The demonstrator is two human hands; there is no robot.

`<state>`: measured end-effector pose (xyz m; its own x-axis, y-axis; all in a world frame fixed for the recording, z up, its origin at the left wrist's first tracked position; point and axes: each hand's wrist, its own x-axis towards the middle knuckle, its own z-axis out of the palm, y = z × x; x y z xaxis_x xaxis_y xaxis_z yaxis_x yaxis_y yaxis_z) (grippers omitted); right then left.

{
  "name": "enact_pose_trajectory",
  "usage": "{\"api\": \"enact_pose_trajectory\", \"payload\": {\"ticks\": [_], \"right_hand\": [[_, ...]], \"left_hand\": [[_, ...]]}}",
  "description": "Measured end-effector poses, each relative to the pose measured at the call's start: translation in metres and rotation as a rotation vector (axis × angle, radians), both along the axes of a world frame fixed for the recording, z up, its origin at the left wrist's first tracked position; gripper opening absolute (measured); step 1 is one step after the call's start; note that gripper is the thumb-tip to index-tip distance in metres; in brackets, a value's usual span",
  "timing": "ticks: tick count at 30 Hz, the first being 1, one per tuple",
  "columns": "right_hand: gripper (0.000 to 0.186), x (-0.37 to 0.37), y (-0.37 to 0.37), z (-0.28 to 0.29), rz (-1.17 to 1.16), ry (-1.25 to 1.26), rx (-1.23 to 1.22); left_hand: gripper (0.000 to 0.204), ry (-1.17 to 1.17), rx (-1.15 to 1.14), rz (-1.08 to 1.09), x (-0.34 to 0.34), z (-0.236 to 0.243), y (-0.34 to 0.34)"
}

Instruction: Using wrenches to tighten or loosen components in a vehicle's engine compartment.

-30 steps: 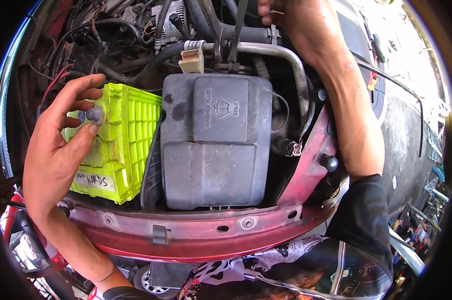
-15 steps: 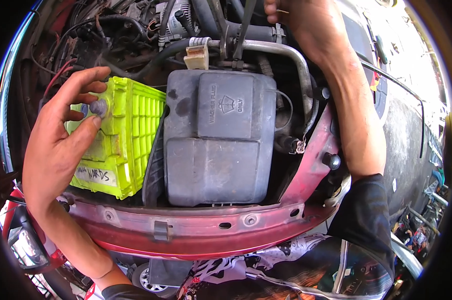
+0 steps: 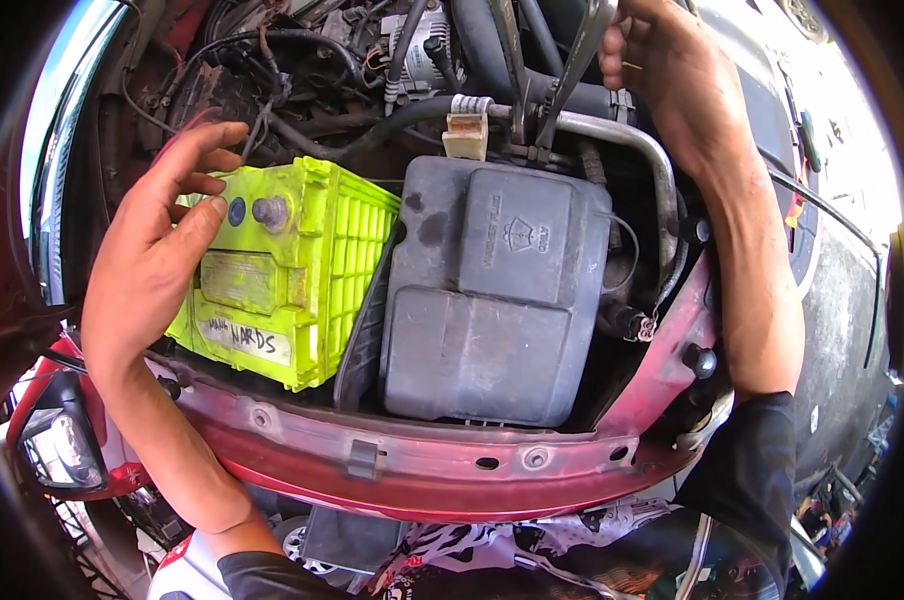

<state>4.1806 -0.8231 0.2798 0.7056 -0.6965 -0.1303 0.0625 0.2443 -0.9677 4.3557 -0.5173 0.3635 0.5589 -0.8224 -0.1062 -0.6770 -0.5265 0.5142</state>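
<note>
Green battery sits just right of your left hand's fingers
Those are loosely curled, gripping nothing; your right hand is half-bent beside the metal tool, can't tell if holding it

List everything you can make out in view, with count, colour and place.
Battery: one, yellow-green, left of the reservoir
Battery terminal: one clearly visible, grey, on the battery
Reservoir: one, dark grey, centre
Metal bars: two, grey, top centre
Curved pipe: one, silver, above and right of the reservoir
Plastic block: one, off-white, above the reservoir
Finned unit: one, silver, top
Hoses: several, black, top
Front panel: one, red, below the reservoir
Sleeves: two, black, lower left and lower right
Left hand: one, bare, at the battery's left end
Right hand: one, bare, upper right
</note>
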Motion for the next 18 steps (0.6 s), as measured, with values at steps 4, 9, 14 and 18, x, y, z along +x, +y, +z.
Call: {"api": "enact_pose_trajectory", "payload": {"ticks": [4,9,14,18], "right_hand": [[0.023,0.0002,0.0007,-0.0008,0.005,-0.009,0.014],[0.023,-0.0005,-0.0005,-0.0005,0.028,0.016,-0.007],[0.024,0.0008,-0.0003,0.0021,0.047,0.022,-0.004],[0.024,0.0001,-0.0014,0.0015,0.052,0.035,-0.010]], "left_hand": [[0.053,0.044,0.115,0.022,0.0036,0.0072,0.0009],[0.053,0.016,0.125,0.028,0.0099,0.0062,0.0009],[0.053,0.065,0.140,0.058,0.0065,0.0075,-0.0026],[0.053,0.047,0.153,0.040,0.0049,0.0049,-0.0060]]}}
